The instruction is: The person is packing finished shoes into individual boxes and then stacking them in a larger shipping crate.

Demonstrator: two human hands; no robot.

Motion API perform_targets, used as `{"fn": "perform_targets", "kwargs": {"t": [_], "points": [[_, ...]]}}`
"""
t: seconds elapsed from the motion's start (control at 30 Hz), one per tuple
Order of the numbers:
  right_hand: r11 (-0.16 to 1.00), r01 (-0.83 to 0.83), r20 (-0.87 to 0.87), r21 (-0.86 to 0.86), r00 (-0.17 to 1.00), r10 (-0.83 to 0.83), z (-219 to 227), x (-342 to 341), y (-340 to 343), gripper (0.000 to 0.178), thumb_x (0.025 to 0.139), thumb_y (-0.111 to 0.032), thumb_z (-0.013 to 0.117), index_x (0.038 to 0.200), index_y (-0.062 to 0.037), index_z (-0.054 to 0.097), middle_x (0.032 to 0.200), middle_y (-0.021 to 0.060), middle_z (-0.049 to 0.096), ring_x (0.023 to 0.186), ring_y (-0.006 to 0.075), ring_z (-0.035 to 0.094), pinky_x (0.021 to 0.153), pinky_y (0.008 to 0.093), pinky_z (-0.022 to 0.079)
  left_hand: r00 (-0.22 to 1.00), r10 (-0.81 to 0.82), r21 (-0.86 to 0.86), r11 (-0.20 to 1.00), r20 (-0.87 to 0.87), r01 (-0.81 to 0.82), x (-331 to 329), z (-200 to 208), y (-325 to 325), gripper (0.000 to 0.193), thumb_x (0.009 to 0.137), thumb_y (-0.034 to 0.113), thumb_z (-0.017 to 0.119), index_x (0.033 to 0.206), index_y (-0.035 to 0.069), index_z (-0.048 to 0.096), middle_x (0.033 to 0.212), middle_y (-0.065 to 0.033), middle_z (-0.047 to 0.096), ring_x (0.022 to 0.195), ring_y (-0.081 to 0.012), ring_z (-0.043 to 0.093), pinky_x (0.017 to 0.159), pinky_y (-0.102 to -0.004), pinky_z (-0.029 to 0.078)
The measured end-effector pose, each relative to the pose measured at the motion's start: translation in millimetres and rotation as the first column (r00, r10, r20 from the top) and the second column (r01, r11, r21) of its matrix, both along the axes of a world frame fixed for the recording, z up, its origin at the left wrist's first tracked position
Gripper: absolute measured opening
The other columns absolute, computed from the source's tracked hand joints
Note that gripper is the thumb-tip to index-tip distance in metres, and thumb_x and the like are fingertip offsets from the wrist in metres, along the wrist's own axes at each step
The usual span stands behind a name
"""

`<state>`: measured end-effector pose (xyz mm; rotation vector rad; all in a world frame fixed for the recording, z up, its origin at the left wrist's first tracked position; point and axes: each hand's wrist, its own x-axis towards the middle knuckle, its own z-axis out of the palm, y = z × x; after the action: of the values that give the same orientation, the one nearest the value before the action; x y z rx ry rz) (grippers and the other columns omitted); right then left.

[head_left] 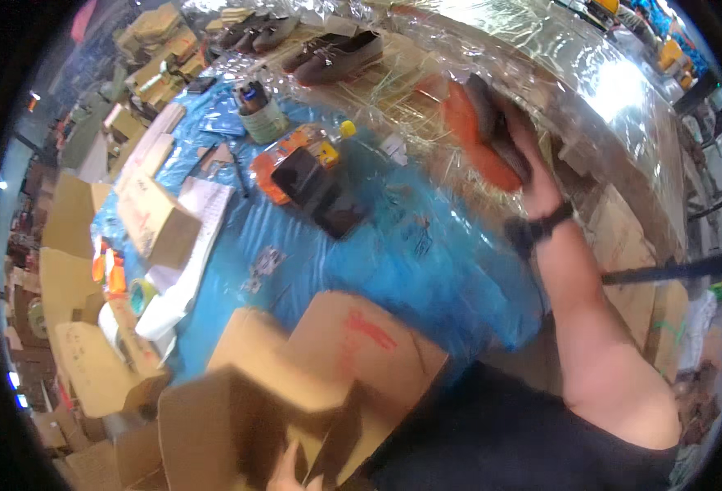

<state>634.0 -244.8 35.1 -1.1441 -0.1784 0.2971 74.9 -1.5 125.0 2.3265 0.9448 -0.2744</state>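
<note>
Gripping orange-soled shoe (485, 135), right hand (533, 168) fingers closed round it; left hand (291, 473) touching cardboard box (295, 393), opening unclear.

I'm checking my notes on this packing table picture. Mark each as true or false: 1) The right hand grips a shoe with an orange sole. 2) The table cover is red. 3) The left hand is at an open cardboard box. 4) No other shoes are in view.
1) True: the right hand grips a dark shoe with an orange sole.
2) False: the table cover is blue plastic.
3) True: the left hand touches the open cardboard box at the lower edge.
4) False: pairs of dark shoes stand on the far side.
</note>
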Motion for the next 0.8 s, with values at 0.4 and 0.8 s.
{"fn": "perform_targets", "kwargs": {"t": [0.4,0.8], "points": [[0.163,-0.052,-0.148,0.985,0.222,0.964,74.2,-324.5,1.4,0.058,0.106,-0.027,0.045,0.154,-0.0037,0.026,0.156,0.0198,0.034,0.139,0.0325,0.044,0.116,0.0417,0.039,0.623,-0.180,0.035,0.971,0.761,0.238,-15.2,11.0,-80.9,0.019,0.091,0.017,0.067,0.102,0.001,0.070,0.106,-0.0143,0.073,0.097,-0.0291,0.069,0.091,-0.0391,0.052],[-0.035,-0.041,0.039,0.999,0.105,0.994,40.6,-351.2,-29.7,0.051,0.105,-0.032,0.047,0.146,-0.0025,0.044,0.145,0.0205,0.049,0.132,0.0309,0.051,0.112,0.0427,0.042,0.718,0.273,-0.599,0.762,0.641,0.245,5.2,10.6,-122.3,0.050,0.108,0.031,0.038,0.135,-0.008,0.052,0.122,-0.0143,0.066,0.112,-0.0248,0.065,0.099,-0.0360,0.046]]}}
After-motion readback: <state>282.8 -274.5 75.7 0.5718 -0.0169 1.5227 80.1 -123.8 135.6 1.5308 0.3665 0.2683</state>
